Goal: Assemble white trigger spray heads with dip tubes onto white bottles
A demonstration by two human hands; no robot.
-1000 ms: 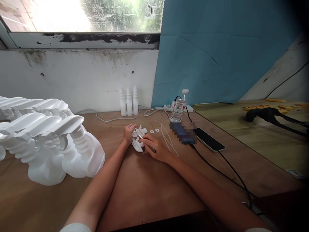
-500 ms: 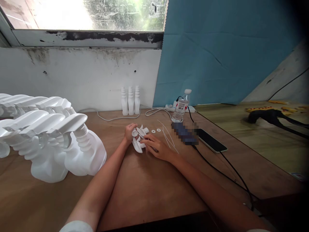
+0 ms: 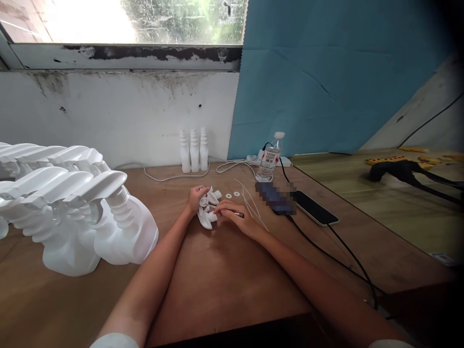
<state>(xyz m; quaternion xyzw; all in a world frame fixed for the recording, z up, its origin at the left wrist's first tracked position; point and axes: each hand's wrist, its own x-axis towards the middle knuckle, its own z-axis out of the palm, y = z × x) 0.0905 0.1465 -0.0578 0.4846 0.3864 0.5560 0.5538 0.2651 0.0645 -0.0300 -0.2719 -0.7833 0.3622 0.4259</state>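
My left hand [image 3: 196,199] is closed, with a small white round plastic part [image 3: 203,201] at its fingertips. In my right hand [image 3: 237,218] is a slim pen-like tool [image 3: 239,214] with a dark back end; its front points left toward the round part. Whether its tip touches that part I cannot tell. A white trigger spray head [image 3: 205,221] lies on the table just below the round part, between my hands. Another white spray head [image 3: 214,196] rests behind it. Two flat white washers [image 3: 228,196] lie past my right fingers, beside several thin white tubes [image 3: 251,205].
Several white spray bottles [image 3: 125,227] crowd the left of the wooden table [image 3: 224,285]. Three slim white bottles [image 3: 194,152] stand by the wall. On the right are a clear water bottle [image 3: 268,162], a blurred-out dark object [image 3: 275,198], a phone [image 3: 316,208] and black cables [image 3: 348,253].
My right hand has shifted its hold on the pen-like tool, which now lies flatter, its dark end further right. My left hand stays at the round part. The whole view has shifted slightly.
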